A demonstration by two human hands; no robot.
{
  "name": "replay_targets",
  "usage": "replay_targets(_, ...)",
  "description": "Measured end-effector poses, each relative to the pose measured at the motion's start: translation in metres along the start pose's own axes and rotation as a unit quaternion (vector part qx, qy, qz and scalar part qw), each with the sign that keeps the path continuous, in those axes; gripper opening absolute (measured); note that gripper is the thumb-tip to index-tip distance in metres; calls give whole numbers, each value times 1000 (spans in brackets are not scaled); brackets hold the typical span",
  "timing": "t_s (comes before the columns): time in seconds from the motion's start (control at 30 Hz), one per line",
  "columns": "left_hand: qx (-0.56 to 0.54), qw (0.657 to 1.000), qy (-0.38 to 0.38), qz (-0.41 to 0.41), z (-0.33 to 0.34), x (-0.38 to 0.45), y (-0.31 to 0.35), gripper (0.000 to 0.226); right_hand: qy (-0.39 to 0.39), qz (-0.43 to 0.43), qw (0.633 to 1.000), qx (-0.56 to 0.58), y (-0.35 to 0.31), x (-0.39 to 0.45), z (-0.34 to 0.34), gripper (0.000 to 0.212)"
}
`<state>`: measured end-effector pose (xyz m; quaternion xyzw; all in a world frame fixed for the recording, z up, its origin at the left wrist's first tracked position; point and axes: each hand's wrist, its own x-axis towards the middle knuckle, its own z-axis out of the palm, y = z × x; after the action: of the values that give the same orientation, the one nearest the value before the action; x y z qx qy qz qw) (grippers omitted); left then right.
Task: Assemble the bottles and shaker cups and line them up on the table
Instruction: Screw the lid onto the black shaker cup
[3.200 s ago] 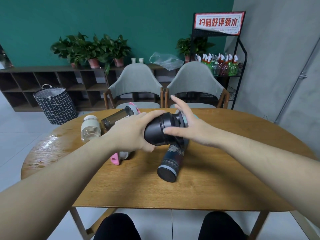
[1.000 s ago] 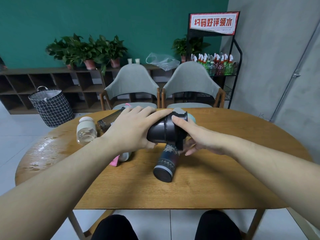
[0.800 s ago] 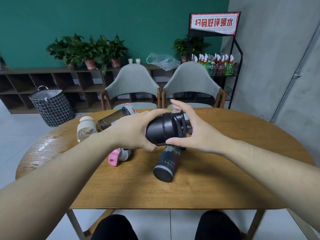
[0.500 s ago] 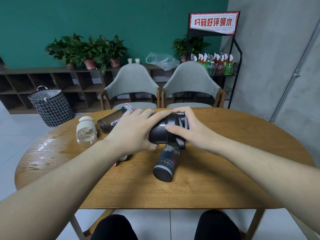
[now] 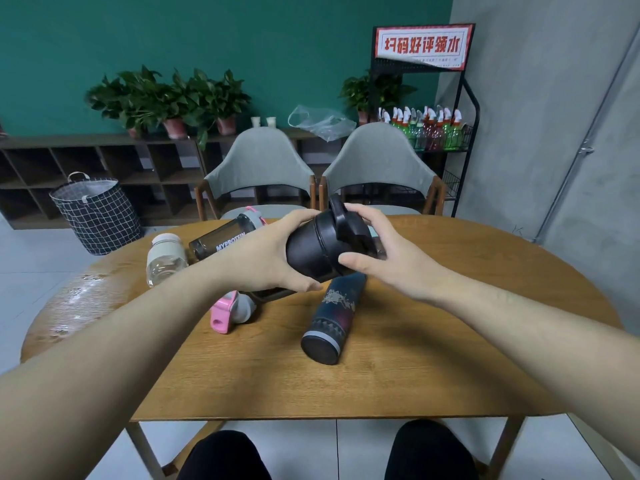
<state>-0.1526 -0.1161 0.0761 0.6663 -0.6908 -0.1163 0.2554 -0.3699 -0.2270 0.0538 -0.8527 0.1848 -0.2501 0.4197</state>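
Observation:
I hold a black shaker cup [image 5: 311, 249] on its side above the wooden table [image 5: 415, 358]. My left hand [image 5: 266, 259] wraps its body. My right hand [image 5: 388, 252] grips its black lid [image 5: 343, 223], thumb under the rim. Below it a dark patterned bottle [image 5: 330, 318] lies on the table, base toward me. A smoky shaker cup marked MYPROTEIN [image 5: 227, 239] with a pink-trimmed lid lies behind my left hand. A small clear bottle with a cream cap [image 5: 164, 259] lies at the left. A pink and grey lid [image 5: 230, 311] rests under my left wrist.
Two grey chairs [image 5: 259, 168] stand at the table's far side. Beyond them are a low shelf with potted plants [image 5: 166, 102], a checked basket [image 5: 93, 213] on the floor at left, and a black rack of spray bottles [image 5: 429, 128] at right.
The black cup has tilted so its lid end points up and right, and my right hand has shifted its grip around the lid. The bottles on the table have not moved.

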Motion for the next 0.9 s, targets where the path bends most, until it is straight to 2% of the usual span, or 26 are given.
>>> replay_targets(0.07, 8, 1000, -13, 4, 1, 1, 3, 101, 25, 0, 999, -31, 1, 1, 1, 69)
replay_targets(0.13, 34, 999, 4, 11, 3, 0, 8, 103, 54, 2, 997, -55, 0, 2, 3, 73)
replay_targets(0.23, 160, 985, 61, 37, 7, 0, 11, 105, 63, 10, 996, -58, -2, 2, 6, 66)
replay_targets(0.33, 287, 952, 99, 51, 12, 1, 10, 107, 52, 64, 997, 6, -4, 2, 8, 49)
replay_targets(0.47, 396, 894, 175, 117, 20, 0, 13, 99, 38, 152, 983, 100, -5, 3, 10, 60)
replay_targets(0.53, 409, 884, 188, 126, 24, 1, 13, 97, 37, 178, 971, 154, -5, 5, 9, 71)
replay_targets(0.63, 393, 893, 190, 110, 27, 1, 12, 100, 11, 214, 962, 172, -7, 6, 2, 85)
replay_targets(0.73, 336, 925, 172, 47, 27, 3, 20, 102, 20, 227, 952, 206, -4, 4, -2, 87)
replay_targets(0.83, 147, 971, 184, -30, 27, 12, 30, 107, 40, 210, 937, 277, 4, 2, 0, 74)
replay_targets(0.9, 0, 982, 185, -46, 30, 18, 34, 108, 30, 197, 927, 316, 7, 1, 4, 65)
